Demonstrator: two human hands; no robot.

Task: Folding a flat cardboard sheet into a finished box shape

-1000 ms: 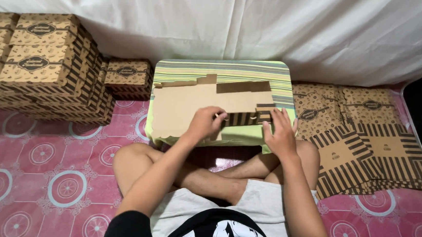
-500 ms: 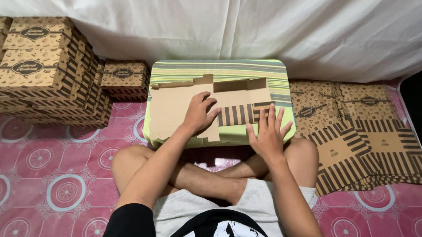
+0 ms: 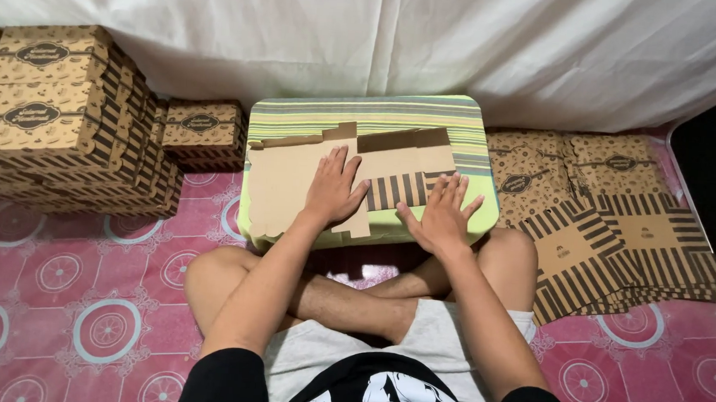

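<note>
A person sits cross-legged on a pink patterned floor mat [image 3: 78, 308] with a small striped green tabletop [image 3: 363, 110] drawn up over the knees. On it lies a flat, unfolded cardboard box blank [image 3: 285, 180] — plain brown side up over most of its spread, with a striped printed flap showing near the middle.

The left hand [image 3: 334, 191] lies palm down on the blank, fingers straight and slightly fanned, pressing the plain brown panel just left of the striped flap. Its grip is spread flat; it pinches nothing. The right hand [image 3: 442, 216] rests palm down too, fingers splayed wide, at the near right part of the tabletop, its fingertips touching the right end of the striped flap and the heel of the hand at the tabletop's front edge. That grip is likewise open and flat, holding nothing.

To the left, against a white cloth backdrop [image 3: 384, 37], stands a tall stack of folded boxes [image 3: 48, 116], brown with dark striped sides, and a single folded box [image 3: 205, 134] sits on the mat between that stack and the tabletop. To the right, well apart from the hands, a pile of flat blanks [image 3: 613, 233] lies fanned on the mat, some showing stripes, others a speckled print.
</note>
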